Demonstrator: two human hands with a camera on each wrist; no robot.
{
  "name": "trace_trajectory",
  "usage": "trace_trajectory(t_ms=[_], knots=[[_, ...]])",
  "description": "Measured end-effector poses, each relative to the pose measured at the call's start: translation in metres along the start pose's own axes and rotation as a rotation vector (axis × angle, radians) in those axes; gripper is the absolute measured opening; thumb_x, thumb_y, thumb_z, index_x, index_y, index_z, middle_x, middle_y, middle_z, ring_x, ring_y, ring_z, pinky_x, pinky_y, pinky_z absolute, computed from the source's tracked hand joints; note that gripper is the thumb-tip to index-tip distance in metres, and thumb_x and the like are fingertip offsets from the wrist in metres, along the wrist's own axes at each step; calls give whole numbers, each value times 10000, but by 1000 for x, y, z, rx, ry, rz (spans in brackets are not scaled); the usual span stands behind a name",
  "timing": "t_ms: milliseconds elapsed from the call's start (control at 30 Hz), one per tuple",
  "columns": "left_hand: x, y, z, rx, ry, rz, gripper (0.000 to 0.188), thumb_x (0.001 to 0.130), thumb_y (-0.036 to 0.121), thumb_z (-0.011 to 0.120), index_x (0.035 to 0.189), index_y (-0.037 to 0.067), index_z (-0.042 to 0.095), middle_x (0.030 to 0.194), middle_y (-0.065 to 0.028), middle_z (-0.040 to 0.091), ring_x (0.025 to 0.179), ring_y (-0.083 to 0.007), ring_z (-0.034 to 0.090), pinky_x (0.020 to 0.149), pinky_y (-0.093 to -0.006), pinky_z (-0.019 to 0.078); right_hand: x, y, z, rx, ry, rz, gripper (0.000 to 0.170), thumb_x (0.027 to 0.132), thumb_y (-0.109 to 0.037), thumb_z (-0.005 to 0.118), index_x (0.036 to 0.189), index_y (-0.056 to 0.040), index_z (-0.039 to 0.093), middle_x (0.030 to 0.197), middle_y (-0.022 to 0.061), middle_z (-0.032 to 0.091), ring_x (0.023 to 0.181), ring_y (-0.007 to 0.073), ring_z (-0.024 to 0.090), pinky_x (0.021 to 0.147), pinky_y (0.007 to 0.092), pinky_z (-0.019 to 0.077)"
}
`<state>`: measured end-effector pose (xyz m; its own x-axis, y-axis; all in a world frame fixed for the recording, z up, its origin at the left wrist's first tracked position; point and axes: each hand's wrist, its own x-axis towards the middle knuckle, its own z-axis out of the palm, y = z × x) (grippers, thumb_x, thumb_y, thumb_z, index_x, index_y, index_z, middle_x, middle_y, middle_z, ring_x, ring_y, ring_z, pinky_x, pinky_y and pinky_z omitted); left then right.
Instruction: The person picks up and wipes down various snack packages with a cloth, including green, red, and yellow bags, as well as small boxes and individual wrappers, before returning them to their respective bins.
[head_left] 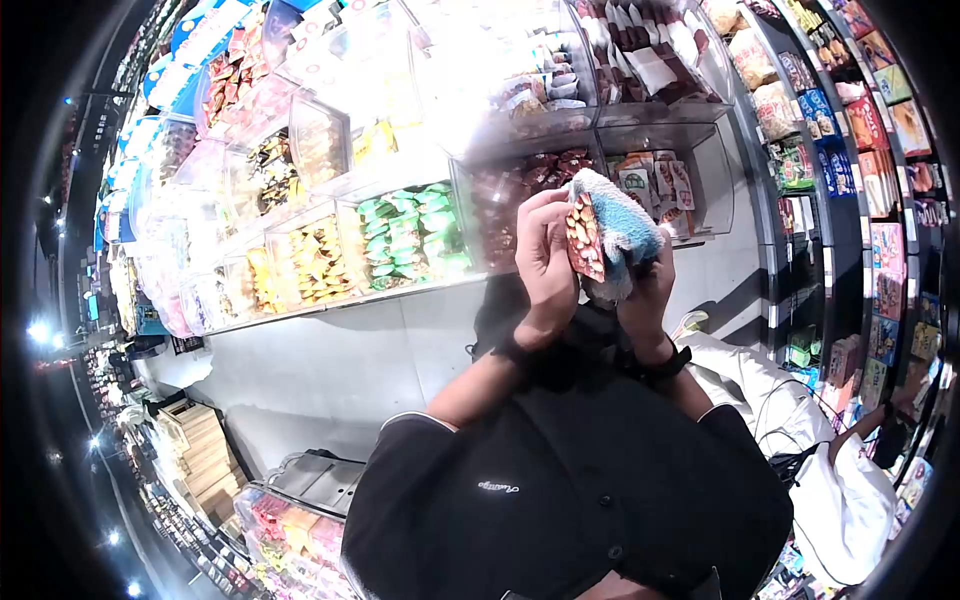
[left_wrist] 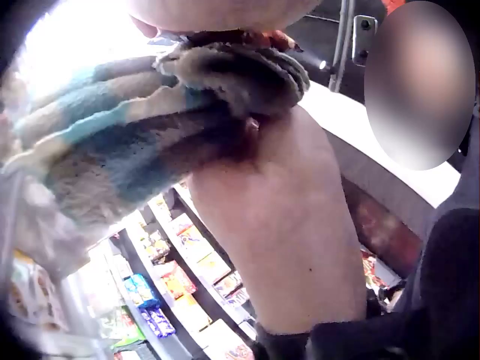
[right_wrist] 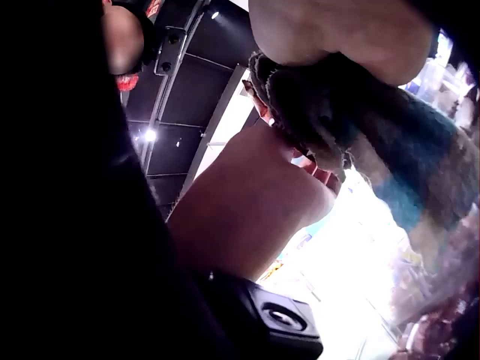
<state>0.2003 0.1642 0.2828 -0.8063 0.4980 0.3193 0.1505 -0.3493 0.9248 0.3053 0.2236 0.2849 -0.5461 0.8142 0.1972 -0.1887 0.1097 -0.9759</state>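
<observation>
In the head view, the left hand pinches a reddish-brown packet with a nut pattern, held upright in front of the chest. Against its right side bunches a blue and grey fluffy cloth, gripped by the right hand, whose fingers are mostly hidden behind it. The striped cloth hangs between both hands in the left wrist view, below the left hand's heel. From the right wrist, the cloth drapes under the right hand, with a sliver of the packet beside it.
Clear bins of wrapped snacks, with green packets and yellow ones, stand before the person. Shelves of packaged goods rise at the right. A wooden crate stands lower left, and white fabric lies lower right.
</observation>
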Motion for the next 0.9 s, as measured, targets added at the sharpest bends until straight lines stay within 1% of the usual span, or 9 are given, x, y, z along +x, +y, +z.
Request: trace_trajectory(t_ms=[67, 133, 200, 333, 500, 600, 733, 867, 900], knots=[[-3, 1, -1, -118, 22, -83, 245, 947, 42, 368, 1087, -31, 556, 1206, -156, 509, 1089, -234, 506, 981, -340, 373, 3, -7, 6, 19, -15, 62, 260, 912, -89, 566, 1141, 10, 492, 1057, 72, 556, 976, 136, 531, 863, 277, 431], [-6, 13, -3, -3, -112, -94, 538, 924, 335, 421, 1294, -56, 415, 1346, -184, 421, 1237, -262, 423, 1062, -370, 297, 6, -7, 13, -30, -8, 76, 253, 915, -89, 539, 1144, 8, 489, 1056, 58, 555, 963, 120, 534, 861, 270, 433], [-8, 15, 7, -389, -155, -285, 873, 875, 505, 466, 1465, -48, 137, 1479, -201, 257, 1380, -276, 261, 1129, -378, 194, 10, -4, 12, -7, 25, 78, 253, 906, -54, 565, 1139, 9, 488, 1039, 61, 572, 945, 115, 542, 833, 266, 450], [-6, 23, 0, -226, -327, -186, 908, 855, 202, 642, 1480, -21, 23, 1524, -188, 175, 1400, -267, 215, 1137, -391, 169, 16, -1, 12, 15, 48, 8, 261, 903, -38, 570, 1146, 10, 488, 999, 82, 608, 890, 128, 570, 770, 272, 478], [-2, 15, -3, -312, -300, -173, 744, 906, 141, 536, 1478, 5, 81, 1509, -166, 236, 1374, -265, 278, 1119, -387, 229, 22, 3, 5, -138, -6, 13, 253, 899, 11, 538, 1149, 4, 497, 972, 94, 632, 876, 126, 588, 762, 274, 488], [-4, 23, 0, -677, -158, -370, 709, 914, 122, 487, 1484, 47, 72, 1514, -178, 227, 1383, -271, 272, 1123, -397, 227, 22, 11, -1, -2, -23, 61, 259, 891, 57, 499, 1146, 13, 496, 962, 80, 630, 861, 106, 580, 752, 264, 485], [0, 15, -7, -325, -352, -133, 655, 928, 96, 482, 1458, -2, 110, 1506, -169, 225, 1374, -263, 270, 1129, -405, 197, 17, -3, 3, -87, 33, 41, 256, 863, 67, 529, 1115, 23, 522, 943, 88, 632, 854, 113, 585, 744, 248, 481], [-2, 21, -4, -148, -412, -49, 924, 899, 519, 546, 1459, -48, 80, 1508, -202, 198, 1395, -286, 231, 1132, -399, 177, 7, -11, 2, -268, 70, -170, 269, 855, 32, 564, 1122, 44, 535, 972, 134, 652, 864, 152, 627, 748, 281, 506], [-2, 21, -6, -133, -438, -60, 929, 899, 523, 541, 1459, -54, 75, 1506, -206, 202, 1395, -291, 232, 1132, -400, 180, 5, -14, 1, -282, 70, -219, 280, 854, 25, 569, 1131, 47, 533, 984, 141, 656, 873, 161, 637, 751, 291, 511]])
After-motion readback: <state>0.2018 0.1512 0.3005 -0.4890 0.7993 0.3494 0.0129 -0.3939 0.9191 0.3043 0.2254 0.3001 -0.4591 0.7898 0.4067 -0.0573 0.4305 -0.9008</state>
